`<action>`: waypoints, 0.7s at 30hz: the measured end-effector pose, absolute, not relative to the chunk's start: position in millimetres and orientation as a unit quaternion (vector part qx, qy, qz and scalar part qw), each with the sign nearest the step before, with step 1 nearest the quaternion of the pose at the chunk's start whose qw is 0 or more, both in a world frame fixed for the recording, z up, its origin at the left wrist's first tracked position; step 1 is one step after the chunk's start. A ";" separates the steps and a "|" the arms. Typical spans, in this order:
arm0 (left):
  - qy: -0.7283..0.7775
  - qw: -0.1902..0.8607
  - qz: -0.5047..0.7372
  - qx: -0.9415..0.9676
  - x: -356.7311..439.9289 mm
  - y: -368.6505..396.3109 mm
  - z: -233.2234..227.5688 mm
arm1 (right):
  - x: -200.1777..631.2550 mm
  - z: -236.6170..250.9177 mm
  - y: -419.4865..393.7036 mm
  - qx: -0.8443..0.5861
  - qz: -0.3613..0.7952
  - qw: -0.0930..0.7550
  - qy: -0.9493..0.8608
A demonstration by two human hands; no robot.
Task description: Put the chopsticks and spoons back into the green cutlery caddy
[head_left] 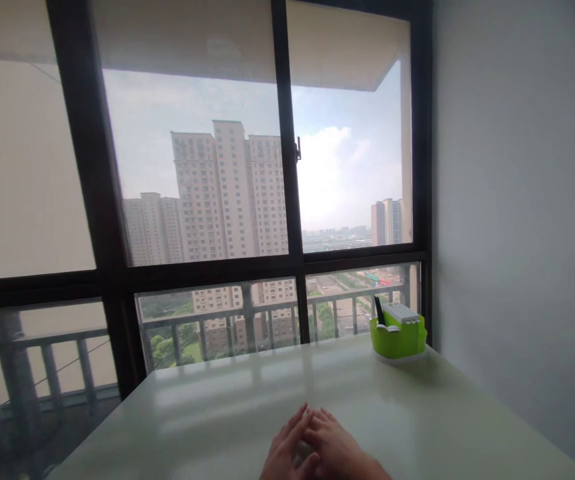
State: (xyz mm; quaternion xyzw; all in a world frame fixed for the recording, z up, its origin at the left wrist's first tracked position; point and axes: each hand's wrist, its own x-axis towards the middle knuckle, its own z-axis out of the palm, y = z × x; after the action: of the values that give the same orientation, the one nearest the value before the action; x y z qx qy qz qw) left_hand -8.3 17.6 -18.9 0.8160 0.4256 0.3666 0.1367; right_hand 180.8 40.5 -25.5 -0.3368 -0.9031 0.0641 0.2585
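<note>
My left hand (286, 445) and my right hand (336, 443) rest together low in the view, over the near part of a pale, glossy table (207, 417). Their fingers are stretched out and meet at the tips, the right fingers lying partly against the left ones. Nothing shows in either hand. Beyond them, at the table's far right corner, stands a bright green container (398, 343) with a black upright item (379, 311) and a white ridged piece (401, 313) in it. The wrists are partly cut off by the lower edge of the view.
Behind the table is a large window with dark frames (290, 200). A railing (267, 317) and tall buildings (227, 193) show through the glass. A plain grey wall (512, 220) runs along the table's right side.
</note>
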 end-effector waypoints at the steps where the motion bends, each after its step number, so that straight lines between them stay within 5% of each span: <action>1: 0.414 0.132 0.332 0.837 -7.3 18.8 -20.5 | 179.0 -32.9 44.3 -0.322 0.076 0.240 -0.913; 21: 0.392 0.112 0.313 0.858 -1.1 15.3 -16.2 | 180.3 -27.2 43.4 -0.350 0.138 0.210 -0.902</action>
State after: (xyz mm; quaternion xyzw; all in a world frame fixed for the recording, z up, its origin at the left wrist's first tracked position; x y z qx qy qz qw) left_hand -1.1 15.3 -16.2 0.8578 0.3921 0.3128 0.1125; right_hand 180.3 43.4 -27.2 -0.3501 -0.9022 0.1385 0.2103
